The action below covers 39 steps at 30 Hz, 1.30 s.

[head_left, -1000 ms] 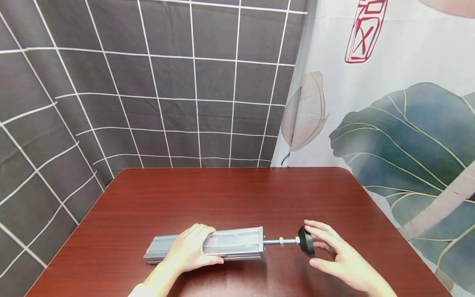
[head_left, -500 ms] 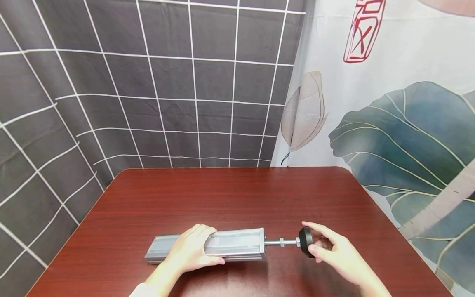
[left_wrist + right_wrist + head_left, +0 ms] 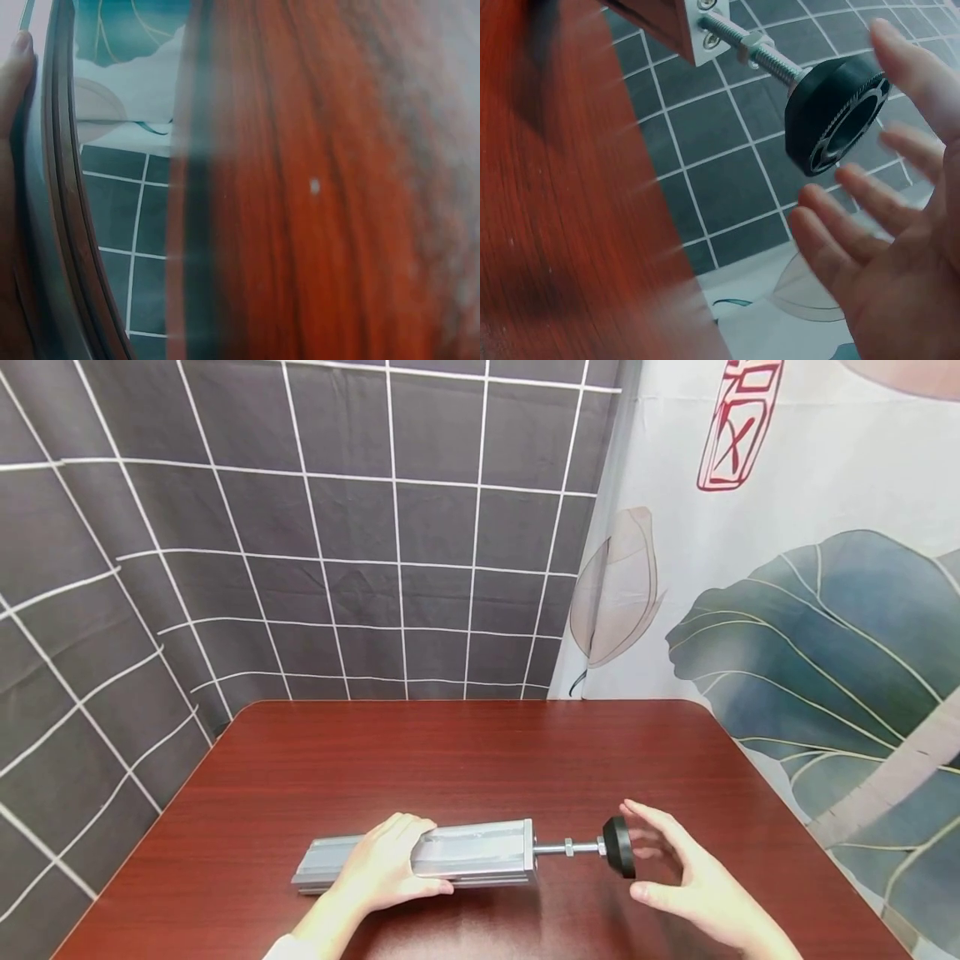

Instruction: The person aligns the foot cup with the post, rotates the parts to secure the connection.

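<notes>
A silver aluminium profile [image 3: 472, 849] lies across the near part of the table in the head view. My left hand [image 3: 382, 860] grips it from above, thumb along the near side and fingers over the far side. In the left wrist view, its grooved side [image 3: 64, 172] runs along the left edge. From the capped right end sticks a threaded rod [image 3: 551, 849] with a nut [image 3: 751, 46], ending in a black round levelling foot [image 3: 618, 847]. Beside the foot, my right hand [image 3: 693, 881] is spread with thumb and fingers apart, holding nothing; its fingertips are close to the rim.
The reddish-brown wooden table [image 3: 450, 752] has rounded far corners. A dark grey curtain [image 3: 345, 527] with white grid lines hangs behind it. On the right hangs a white curtain [image 3: 675, 427] printed with leaves.
Half a second ago my right fingers were curled in at the foot; now they have spread and drawn off it to the right. My left hand and the profile stay in place.
</notes>
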Tool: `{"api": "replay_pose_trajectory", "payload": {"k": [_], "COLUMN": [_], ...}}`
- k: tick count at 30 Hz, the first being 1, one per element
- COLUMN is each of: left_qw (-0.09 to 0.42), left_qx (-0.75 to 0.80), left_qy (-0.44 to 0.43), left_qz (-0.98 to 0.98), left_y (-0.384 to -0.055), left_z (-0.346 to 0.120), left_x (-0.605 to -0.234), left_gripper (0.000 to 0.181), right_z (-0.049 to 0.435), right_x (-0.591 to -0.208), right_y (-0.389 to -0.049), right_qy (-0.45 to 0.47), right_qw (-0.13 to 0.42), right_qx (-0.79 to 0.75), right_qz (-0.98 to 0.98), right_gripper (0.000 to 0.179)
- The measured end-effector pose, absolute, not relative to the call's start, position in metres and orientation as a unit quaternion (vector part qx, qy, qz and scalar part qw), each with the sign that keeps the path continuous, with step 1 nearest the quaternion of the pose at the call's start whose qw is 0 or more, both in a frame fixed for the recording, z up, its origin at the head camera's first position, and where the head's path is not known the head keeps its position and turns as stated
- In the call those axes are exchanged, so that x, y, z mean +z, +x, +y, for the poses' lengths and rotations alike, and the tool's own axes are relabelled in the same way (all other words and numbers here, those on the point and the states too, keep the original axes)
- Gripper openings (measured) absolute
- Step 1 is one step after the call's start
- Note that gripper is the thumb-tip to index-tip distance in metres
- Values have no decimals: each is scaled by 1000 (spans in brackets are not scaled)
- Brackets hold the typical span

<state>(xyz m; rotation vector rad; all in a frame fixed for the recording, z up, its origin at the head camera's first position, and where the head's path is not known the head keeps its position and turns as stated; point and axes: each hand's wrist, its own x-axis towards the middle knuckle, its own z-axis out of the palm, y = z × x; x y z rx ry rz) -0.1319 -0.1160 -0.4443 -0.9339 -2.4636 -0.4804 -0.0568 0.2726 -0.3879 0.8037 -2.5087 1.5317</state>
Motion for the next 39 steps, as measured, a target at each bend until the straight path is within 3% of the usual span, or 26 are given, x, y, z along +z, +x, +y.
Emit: {"api": "replay_pose_trajectory", "payload": {"k": [7,17,28,39], "left_qw": [231,217,223,261], "left_qx": [-179,-182,-179,-154], "left_qy": [-344,-343,-356,-363], "left_qz": [-892,-896,-889,-881], "left_y": [-131,-130,-132,-133], "left_z": [-117,-117,-117,-116], "left_x": [-441,-439,-443,-444], "left_gripper": [67,68,67,73], "right_z": [271,258,249,241], "right_x": [-395,-387,-383,-376], "right_y": [-62,-58,-60,-61], "right_qy": [373,222,146,96], "right_qw": [57,111,73,81], "right_qx": [529,487,548,554], "right_qz": [-760,-837,-821,-823], "right_gripper": [70,58,42,40]}}
